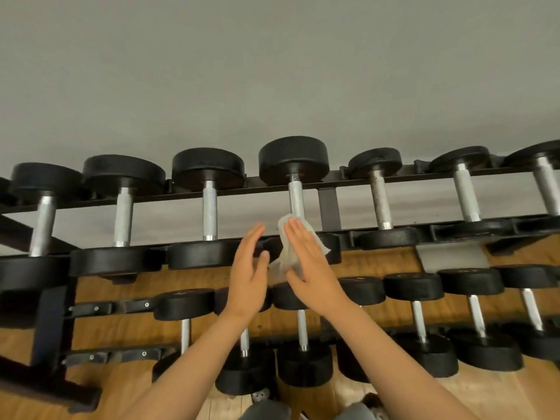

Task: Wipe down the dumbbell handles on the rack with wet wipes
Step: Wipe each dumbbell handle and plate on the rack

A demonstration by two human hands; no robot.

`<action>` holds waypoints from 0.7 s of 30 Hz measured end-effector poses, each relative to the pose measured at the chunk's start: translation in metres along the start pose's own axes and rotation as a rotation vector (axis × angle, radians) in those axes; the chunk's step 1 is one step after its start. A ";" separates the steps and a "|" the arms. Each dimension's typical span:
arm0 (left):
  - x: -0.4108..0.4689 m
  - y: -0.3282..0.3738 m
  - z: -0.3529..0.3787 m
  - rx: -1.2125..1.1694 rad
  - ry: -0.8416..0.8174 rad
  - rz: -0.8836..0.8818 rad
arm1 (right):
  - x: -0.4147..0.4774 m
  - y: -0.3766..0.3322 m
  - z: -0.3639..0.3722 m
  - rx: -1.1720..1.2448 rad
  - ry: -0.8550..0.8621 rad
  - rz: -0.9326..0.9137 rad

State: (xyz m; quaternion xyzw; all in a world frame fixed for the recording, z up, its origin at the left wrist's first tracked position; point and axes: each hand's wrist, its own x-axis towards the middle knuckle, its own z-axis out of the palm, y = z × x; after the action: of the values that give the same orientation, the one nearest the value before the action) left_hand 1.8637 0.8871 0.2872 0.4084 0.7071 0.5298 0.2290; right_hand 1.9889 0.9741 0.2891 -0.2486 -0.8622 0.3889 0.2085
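The two-tier rack (328,204) holds dumbbells with their handles running near to far. On the upper tier, the fourth dumbbell handle (296,198) lies just beyond the right hand (306,262), its long axis continuing away in line with the outstretched fingers. The left hand (248,268) waits just left of it, fingers straight, holding nothing. The right is the nearer hand, and its thumb seems to pin the wet wipe (283,237) against the palm. The wipe's top edge touches the handle's near end, so the likely stroke runs away along the bar.
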 end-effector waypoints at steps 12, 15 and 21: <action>0.021 -0.013 0.066 0.788 -0.123 0.411 | 0.007 0.014 -0.019 0.218 0.407 0.395; 0.000 -0.022 0.067 0.668 -0.062 0.312 | 0.015 0.019 -0.011 0.230 0.391 0.404; 0.025 -0.020 0.059 0.265 -0.039 0.027 | 0.037 0.027 0.005 0.027 0.482 0.431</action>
State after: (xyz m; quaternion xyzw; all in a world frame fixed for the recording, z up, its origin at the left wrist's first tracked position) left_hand 1.8872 0.9388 0.2514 0.4549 0.7606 0.4270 0.1796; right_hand 1.9641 1.0087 0.2713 -0.5077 -0.7103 0.3653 0.3230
